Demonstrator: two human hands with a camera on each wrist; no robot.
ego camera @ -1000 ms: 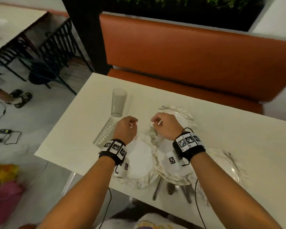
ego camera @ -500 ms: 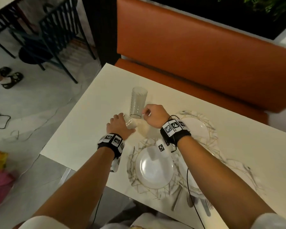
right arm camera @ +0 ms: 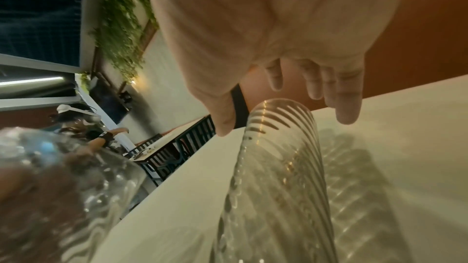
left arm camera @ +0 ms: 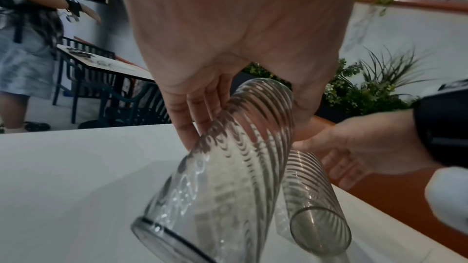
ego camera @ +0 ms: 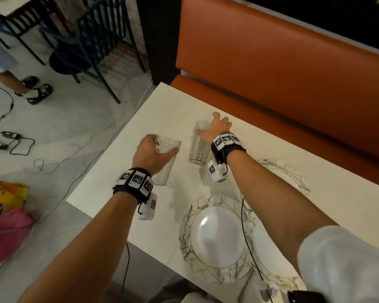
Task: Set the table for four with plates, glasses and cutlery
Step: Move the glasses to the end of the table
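My left hand [ego camera: 160, 149] grips a ribbed clear glass [ego camera: 165, 169] near its rim and holds it tilted over the white table [ego camera: 118, 171]; the left wrist view shows fingers and thumb round this glass [left arm camera: 228, 177]. A second ribbed glass [ego camera: 197, 149] stands just right of it. My right hand [ego camera: 214, 127] hovers at its top with fingers spread. In the right wrist view thumb and fingers [right arm camera: 346, 111] straddle that glass [right arm camera: 278, 177] with gaps. Marbled plates lie near me [ego camera: 212, 235], further right [ego camera: 284, 178] and under my right arm [ego camera: 269, 254]. Cutlery [ego camera: 245, 287] lies at the near edge.
An orange bench [ego camera: 271, 73] runs along the table's far side. Dark chairs [ego camera: 92, 40] and a person's sandalled feet [ego camera: 35, 90] are on the floor to the left, with cables [ego camera: 11, 138] and a colourful bag [ego camera: 4, 215].
Both hands left the plates and went to the glasses. My left hand picked up the glass that lay on its side. My right hand opened over the standing glass.
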